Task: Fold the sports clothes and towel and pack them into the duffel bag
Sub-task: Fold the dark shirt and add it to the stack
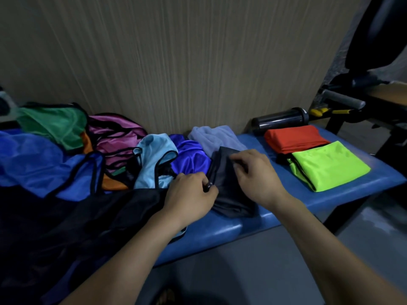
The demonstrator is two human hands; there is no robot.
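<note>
Left hand point(189, 192), fingers curled, pinching the left edge of a dark grey garment point(229, 194); right hand point(253, 172), fingers bent, gripping the upper edge of the same garment. Garment: matte, smooth fabric, folded to a narrow oblong, lying on the blue padded desk point(220, 232) near its front edge.

Just behind the garment: a pale lavender towel point(218, 135), soft and napped, loosely bunched against the wood-grain wall point(176, 62); to its left a glossy royal-blue satin piece point(189, 157), then a light-blue mesh vest point(154, 155) with black binding.

Farther left: crumpled heap of pink vest point(114, 133), green vest point(55, 126) and blue vest point(44, 168), all thin and shiny; black fabric point(88, 227) spread in the foreground.

To the right, well apart: neat rectangular folds, orange-red shirt point(293, 137) and neon-green shirt point(328, 166), touching; dark cylindrical bottle point(279, 118) on its side behind them.
</note>
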